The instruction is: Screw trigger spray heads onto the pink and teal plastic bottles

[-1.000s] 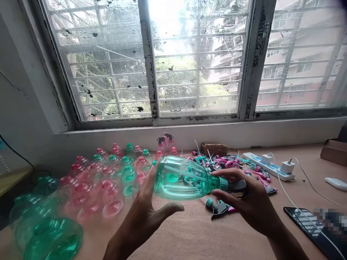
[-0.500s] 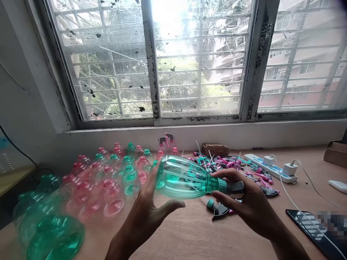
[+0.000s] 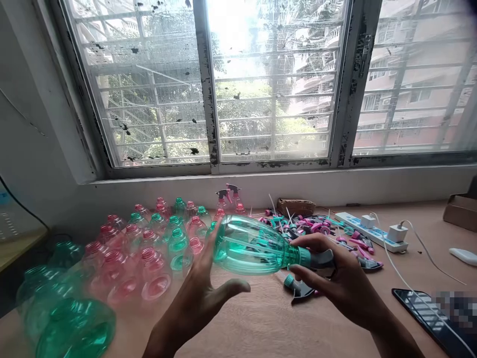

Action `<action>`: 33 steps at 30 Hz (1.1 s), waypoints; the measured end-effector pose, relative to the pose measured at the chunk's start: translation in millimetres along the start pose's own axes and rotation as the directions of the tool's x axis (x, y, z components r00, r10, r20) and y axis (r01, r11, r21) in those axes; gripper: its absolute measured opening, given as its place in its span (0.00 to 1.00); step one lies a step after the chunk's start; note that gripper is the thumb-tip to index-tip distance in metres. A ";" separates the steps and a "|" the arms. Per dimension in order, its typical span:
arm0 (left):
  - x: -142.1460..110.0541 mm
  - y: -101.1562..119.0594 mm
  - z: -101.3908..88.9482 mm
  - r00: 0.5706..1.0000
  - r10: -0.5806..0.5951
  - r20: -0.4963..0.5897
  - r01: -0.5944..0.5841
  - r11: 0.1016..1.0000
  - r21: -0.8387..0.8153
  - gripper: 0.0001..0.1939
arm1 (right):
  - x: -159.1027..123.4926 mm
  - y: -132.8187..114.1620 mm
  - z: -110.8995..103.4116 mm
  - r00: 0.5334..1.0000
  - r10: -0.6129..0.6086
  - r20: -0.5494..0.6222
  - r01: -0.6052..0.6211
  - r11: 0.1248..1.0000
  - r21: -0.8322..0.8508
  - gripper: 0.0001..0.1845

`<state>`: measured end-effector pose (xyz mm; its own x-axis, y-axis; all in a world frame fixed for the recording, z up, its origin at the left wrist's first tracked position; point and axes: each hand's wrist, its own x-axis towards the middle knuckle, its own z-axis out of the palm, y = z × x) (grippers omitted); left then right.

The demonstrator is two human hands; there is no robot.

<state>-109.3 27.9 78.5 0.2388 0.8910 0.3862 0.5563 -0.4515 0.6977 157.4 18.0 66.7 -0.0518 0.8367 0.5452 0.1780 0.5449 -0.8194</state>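
Note:
A clear green spray bottle (image 3: pixel 249 246) lies sideways in the air between my two hands. My right hand (image 3: pixel 335 278) pinches its teal collar and dark sprayer head (image 3: pixel 323 258) between thumb and fingers. At the bottle's base, my left hand (image 3: pixel 203 288) supports it with the fingers, which are partly hidden; the thumb stretches away, off the bottle. Below the collar, a loose sprayer head (image 3: pixel 298 288) with a teal collar lies on the table. Behind the bottle spreads a heap of pink, teal and black sprayer heads (image 3: pixel 320 226), some with thin white tubes.
Open pink bottles (image 3: pixel 154 273) and green bottles (image 3: pixel 76 323) crowd the table's left side. Two pink bottles with sprayers (image 3: pixel 233 194) stand at the back. To the right are a power strip (image 3: pixel 387 238) with chargers and cables, a phone (image 3: pixel 421 313) and a cardboard box (image 3: pixel 462 211).
Hardly anything differs. My left thumb has shifted very slightly left, and the bottle stays level between both hands.

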 end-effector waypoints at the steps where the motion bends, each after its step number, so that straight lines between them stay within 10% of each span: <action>1: 0.2 1.8 -0.6 1.000 -0.001 0.001 0.001 1.000 -0.022 0.48 | 0.0 0.2 0.4 1.000 -0.024 -0.006 0.024 0.999 -0.031 0.14; 26: 0.1 -1.7 2.1 0.994 0.082 -0.070 -0.078 0.996 0.050 0.40 | 4.2 -3.1 -3.3 0.986 0.149 0.071 -0.162 0.953 0.257 0.15; 33: -1.4 -3.1 3.8 0.999 -0.002 -0.051 0.006 0.996 0.084 0.43 | 3.9 -3.4 -2.3 0.997 0.076 0.005 -0.076 0.994 0.078 0.15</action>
<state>-108.3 28.3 73.5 0.1967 0.8882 0.4153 0.6227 -0.4403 0.6468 158.8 19.3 72.0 -0.0426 0.8761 0.4803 0.1047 0.4820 -0.8699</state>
